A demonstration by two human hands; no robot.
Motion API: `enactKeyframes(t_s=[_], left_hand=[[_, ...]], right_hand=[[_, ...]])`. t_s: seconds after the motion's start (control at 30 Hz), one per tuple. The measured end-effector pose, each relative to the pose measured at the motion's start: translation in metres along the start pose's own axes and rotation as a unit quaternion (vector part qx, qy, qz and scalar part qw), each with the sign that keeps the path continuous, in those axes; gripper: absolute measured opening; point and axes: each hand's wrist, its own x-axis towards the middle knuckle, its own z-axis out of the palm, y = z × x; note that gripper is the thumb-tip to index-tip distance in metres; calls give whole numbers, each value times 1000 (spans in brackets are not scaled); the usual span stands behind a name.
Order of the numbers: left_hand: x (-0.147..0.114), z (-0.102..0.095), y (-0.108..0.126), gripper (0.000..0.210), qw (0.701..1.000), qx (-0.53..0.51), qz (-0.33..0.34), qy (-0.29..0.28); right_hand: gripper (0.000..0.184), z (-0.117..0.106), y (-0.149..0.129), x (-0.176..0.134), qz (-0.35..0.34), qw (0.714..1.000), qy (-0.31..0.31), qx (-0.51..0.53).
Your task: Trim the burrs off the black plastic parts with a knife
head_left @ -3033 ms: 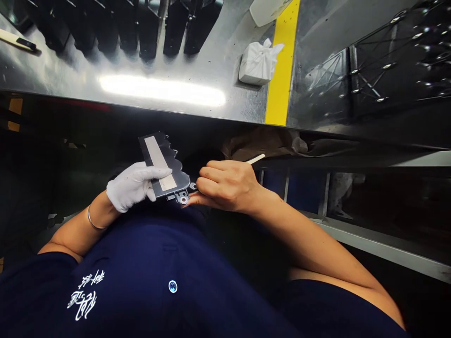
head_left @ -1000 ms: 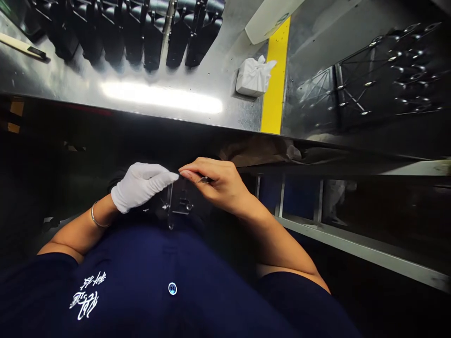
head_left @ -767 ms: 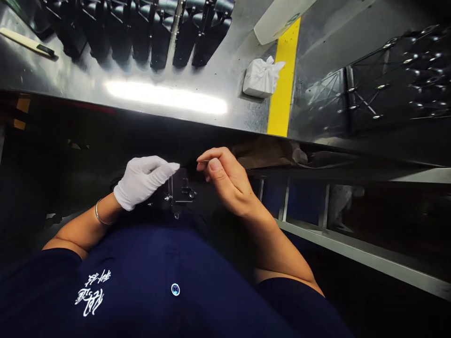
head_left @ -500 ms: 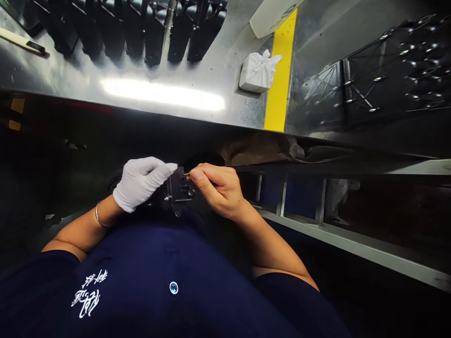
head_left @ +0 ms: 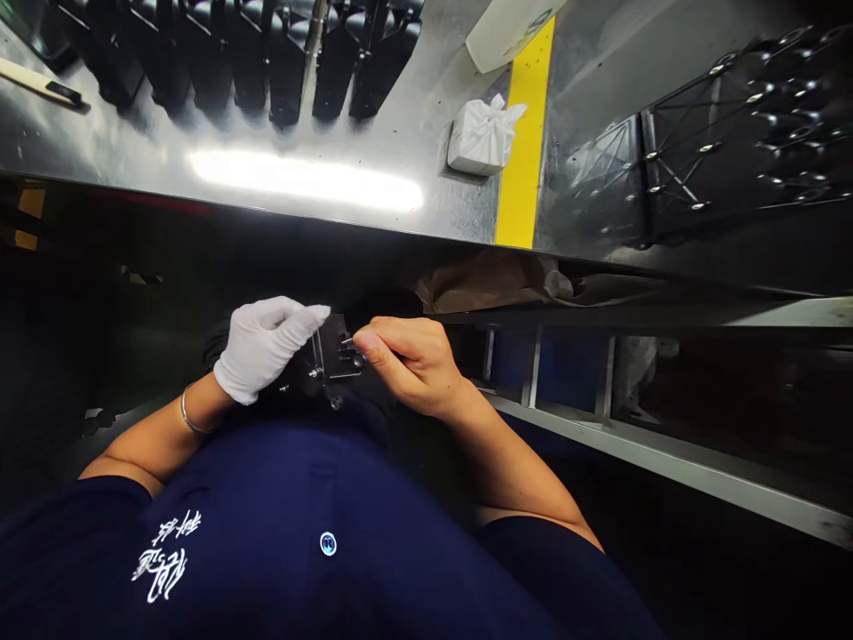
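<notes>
In a white glove, my left hand [head_left: 263, 347] pinches the upper left edge of a black moulded part [head_left: 333, 345] with shiny rims and round bosses. The part is tilted up in front of my shirt, and its lower side blends into the dark. My bare right hand [head_left: 413, 363] is closed at the part's right side, thumb against the bent index finger. A thin metal tip [head_left: 348, 340] pokes out of this pinch toward the part; the rest of that small tool is hidden in my fingers, so its kind does not show.
Beyond my hands runs a metal table [head_left: 267, 160] with a yellow stripe [head_left: 526, 142]. On it are a row of black parts [head_left: 283, 71], a white tissue pack [head_left: 483, 138], a pale container [head_left: 506, 36] and a pale-handled tool [head_left: 33, 80]. A metal frame [head_left: 653, 462] stands lower right.
My right hand has shifted slightly downward, and the thin metal tip now sits lower along the part's right side. My left hand keeps its pinch. The whole view has drifted a little.
</notes>
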Motion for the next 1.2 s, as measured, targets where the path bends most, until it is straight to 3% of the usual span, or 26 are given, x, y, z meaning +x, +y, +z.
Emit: enactKeyframes(t_s=[0.13,0.23,0.3,0.4,0.6,1.2], left_hand=[[1,-2,1,44,999,-14,-20,-23],[-1,-2,2,43,998,-14,-15,-59],[-1,-2,3,43,999,-4,-5,-52],[0,-1,3,42,1000,5,6,-15],[2,1,0,44,1000,12,0,-1],[2,3,0,42,1000,10,-3,-1]], right_hand=[[30,-5,1,-1,-1,998,-43,36],[37,-10,2,-2,9,986,-95,140],[38,-12,2,-2,20,982,-68,174],[30,-10,2,-3,16,996,5,86],[28,-3,3,-3,-28,999,9,-37],[27,-2,0,-1,-45,999,6,-26]])
